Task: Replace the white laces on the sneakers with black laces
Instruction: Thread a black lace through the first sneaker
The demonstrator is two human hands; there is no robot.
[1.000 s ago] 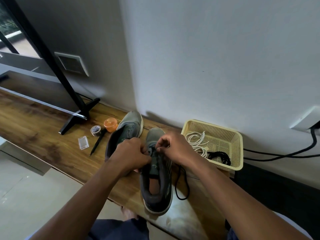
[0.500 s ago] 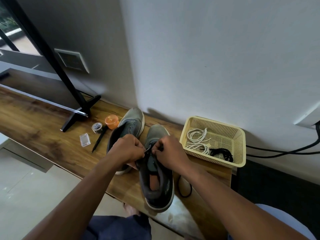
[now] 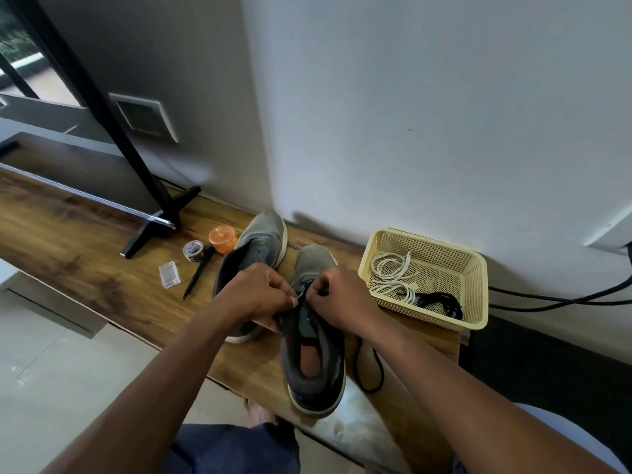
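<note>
Two grey sneakers stand on the wooden shelf. The right sneaker [image 3: 314, 367] points its heel toward me. Over its eyelets, my left hand [image 3: 254, 294] and my right hand [image 3: 338, 297] each pinch a black lace. A loop of that black lace [image 3: 371, 371] hangs over the shelf to the shoe's right. The left sneaker [image 3: 263, 244] lies behind my left hand, partly hidden. A cream basket [image 3: 475, 278] at the right holds coiled white laces [image 3: 393, 273] and another black lace [image 3: 441, 301].
A black pen [image 3: 198, 273], a tape roll [image 3: 193, 249], an orange lidded jar [image 3: 223, 238] and a small clear box [image 3: 169, 275] lie left of the shoes. A black stand foot [image 3: 154, 220] is further left. Black cables [image 3: 554, 299] run along the wall at the right.
Both hands have stayed on the lace at the right sneaker's eyelets with small finger shifts. The camera view has drifted slightly.
</note>
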